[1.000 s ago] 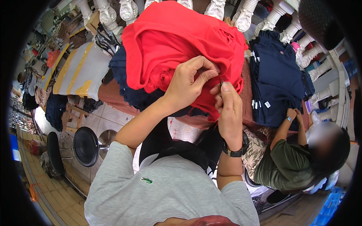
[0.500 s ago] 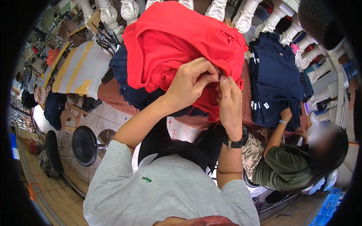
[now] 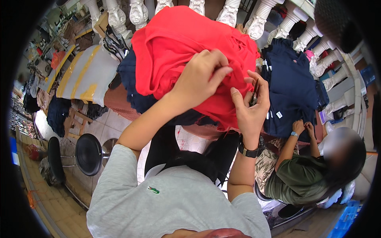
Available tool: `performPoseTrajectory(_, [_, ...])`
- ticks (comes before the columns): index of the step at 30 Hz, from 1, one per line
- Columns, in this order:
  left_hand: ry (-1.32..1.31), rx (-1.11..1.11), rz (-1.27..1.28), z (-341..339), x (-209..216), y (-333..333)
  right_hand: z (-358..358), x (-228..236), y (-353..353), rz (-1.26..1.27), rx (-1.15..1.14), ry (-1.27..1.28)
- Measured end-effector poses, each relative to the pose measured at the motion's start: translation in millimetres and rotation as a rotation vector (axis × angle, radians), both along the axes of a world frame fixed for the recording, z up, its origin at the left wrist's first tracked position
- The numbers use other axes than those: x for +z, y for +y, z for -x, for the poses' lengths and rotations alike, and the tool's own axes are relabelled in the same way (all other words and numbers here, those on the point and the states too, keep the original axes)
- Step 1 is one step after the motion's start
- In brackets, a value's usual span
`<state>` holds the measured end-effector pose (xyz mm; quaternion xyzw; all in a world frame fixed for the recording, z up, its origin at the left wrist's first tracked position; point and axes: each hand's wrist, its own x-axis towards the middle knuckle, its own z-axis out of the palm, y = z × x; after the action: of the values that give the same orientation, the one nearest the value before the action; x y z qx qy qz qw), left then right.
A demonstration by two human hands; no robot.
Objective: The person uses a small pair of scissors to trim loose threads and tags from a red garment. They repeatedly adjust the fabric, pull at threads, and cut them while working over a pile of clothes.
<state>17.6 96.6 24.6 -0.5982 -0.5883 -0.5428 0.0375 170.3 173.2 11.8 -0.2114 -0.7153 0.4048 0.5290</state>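
A heap of red fabric garments (image 3: 186,29) lies in front of me on top of dark navy cloth (image 3: 131,75). Over the red fabric is my left hand (image 3: 202,75), its fingers loosely curled and the thumb apart from them; nothing shows between them. My right hand (image 3: 254,107), at the heap's right side, holds small dark thread snips (image 3: 255,92) against its fingers. Its thumb and index finger are spread. The lower part of the snips is hidden in the palm.
To the right, a co-worker (image 3: 305,176) in a dark green top has both hands at a stack of navy garments (image 3: 287,79). White balusters (image 3: 232,12) line the back. At left are a wrapped, yellow-taped package (image 3: 81,75) and a round black stool (image 3: 88,154).
My hands, together at the red fabric before, have parted: the left went up and left, the right moved right and down. The snips now show. The co-worker's hands have come together.
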Motion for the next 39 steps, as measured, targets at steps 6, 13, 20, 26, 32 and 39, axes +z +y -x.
performPoseTrajectory(6, [-0.345,-0.398,-0.054,31,31,6,14,-11,39,0.056,0.171,0.098])
performPoseTrajectory(13, [-0.406,-0.437,0.084,28,34,-9,18,3,33,0.301,0.239,0.35])
performPoseTrajectory(20, [-0.395,-0.486,0.051,29,25,-7,28,4,31,-0.056,0.074,0.192])
performPoseTrajectory(26, [0.091,0.019,-0.06,51,19,-36,22,58,79,0.126,0.045,0.443])
performPoseTrajectory(32, [0.4,0.487,-0.071,74,-15,-89,32,47,155,-0.126,-0.031,0.179])
performPoseTrajectory(39, [-0.508,0.42,0.19,95,-81,-138,46,25,69,-0.141,-0.117,-0.021])
